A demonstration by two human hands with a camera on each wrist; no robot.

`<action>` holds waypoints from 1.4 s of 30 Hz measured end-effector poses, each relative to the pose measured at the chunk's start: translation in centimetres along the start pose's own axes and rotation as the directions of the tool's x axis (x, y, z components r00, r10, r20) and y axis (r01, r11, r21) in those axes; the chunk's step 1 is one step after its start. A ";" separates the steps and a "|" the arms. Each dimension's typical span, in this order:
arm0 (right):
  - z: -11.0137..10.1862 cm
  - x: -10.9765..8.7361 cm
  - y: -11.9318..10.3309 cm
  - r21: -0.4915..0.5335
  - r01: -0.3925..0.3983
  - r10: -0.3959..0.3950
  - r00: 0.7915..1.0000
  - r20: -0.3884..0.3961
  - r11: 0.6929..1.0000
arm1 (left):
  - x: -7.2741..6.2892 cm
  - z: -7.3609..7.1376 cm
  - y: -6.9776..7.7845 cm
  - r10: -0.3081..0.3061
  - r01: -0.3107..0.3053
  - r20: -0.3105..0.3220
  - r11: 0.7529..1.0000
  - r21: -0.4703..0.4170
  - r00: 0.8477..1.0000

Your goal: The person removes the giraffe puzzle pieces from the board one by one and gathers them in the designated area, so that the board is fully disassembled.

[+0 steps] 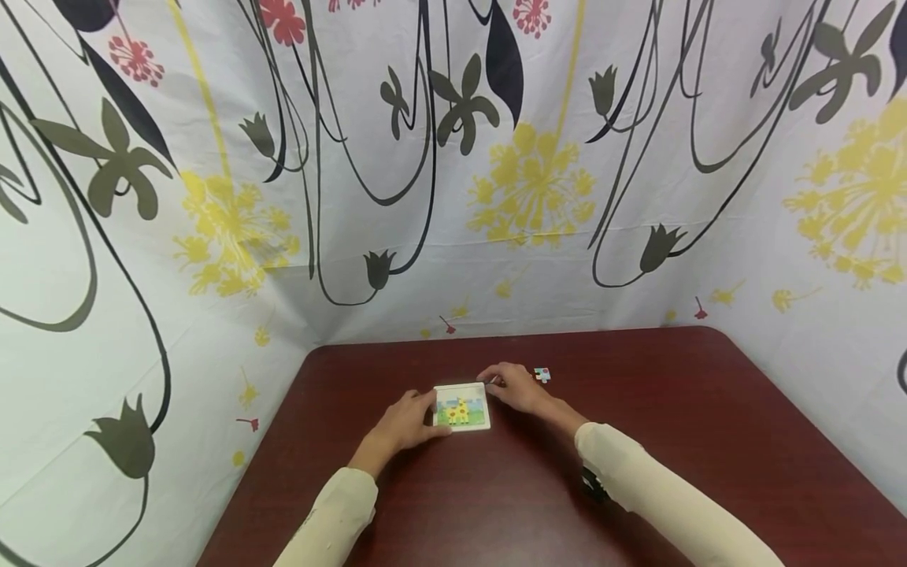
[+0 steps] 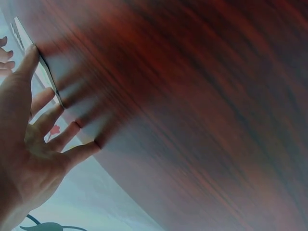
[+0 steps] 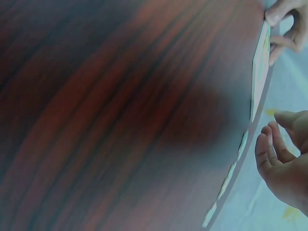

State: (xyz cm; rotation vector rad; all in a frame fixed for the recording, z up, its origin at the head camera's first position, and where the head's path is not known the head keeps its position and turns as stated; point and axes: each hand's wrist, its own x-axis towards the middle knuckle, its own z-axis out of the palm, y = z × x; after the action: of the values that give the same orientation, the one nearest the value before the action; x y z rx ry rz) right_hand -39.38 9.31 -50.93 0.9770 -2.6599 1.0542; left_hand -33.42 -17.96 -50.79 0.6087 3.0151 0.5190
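Puzzle tray (image 1: 471, 428), pale-rimmed, rectangular, perhaps wooden

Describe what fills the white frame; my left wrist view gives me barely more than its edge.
Observer: The white frame holds a picture of a spotted yellow animal against blue and green.

Operator: Report anything loose nearby.

Observer: A puzzle piece lies on the table beside the right hand, on the side away from the frame.
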 end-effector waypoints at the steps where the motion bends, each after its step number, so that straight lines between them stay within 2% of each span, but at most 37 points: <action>1: 0.3 0.2 -0.3 0.001 0.009 -0.009 1.000 0.005 1.000 | 0.0 0.0 0.0 0.000 0.000 0.002 1.000 -0.001 1.000; 7: 2.1 1.0 -1.9 0.024 0.029 -0.031 0.997 0.072 0.999 | 0.1 0.1 -0.2 0.006 -0.006 0.009 1.000 0.012 1.000; 12: 3.4 1.4 -2.7 0.019 0.017 -0.019 0.994 0.111 1.000 | 0.1 0.3 -0.2 -0.001 0.001 0.019 1.000 0.003 1.000; 19: 4.2 1.8 -2.8 -0.001 0.068 -0.068 0.992 0.105 0.998 | 0.2 0.2 -0.2 -0.007 0.007 0.030 1.000 -0.013 1.000; 28: 4.9 2.0 -2.6 -0.012 0.081 -0.079 0.990 0.116 0.997 | 0.0 0.0 -0.3 -0.008 0.008 0.027 1.000 -0.018 1.000; 37: 5.3 2.0 -2.9 -0.029 0.048 -0.045 0.993 0.108 0.998 | 0.1 -0.2 -0.5 -0.002 0.003 0.035 1.000 -0.007 0.999; 42: 5.3 1.9 -3.1 0.002 0.017 -0.017 0.996 0.089 1.000 | 0.1 -0.3 -0.4 -0.014 0.014 0.042 1.000 -0.002 0.999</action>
State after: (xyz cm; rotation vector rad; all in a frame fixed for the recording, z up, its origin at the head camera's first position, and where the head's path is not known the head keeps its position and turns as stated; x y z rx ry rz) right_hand -38.37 3.18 -52.56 1.0696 -2.7166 1.0325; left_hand -33.73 -18.32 -50.67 0.5905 2.9767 0.5027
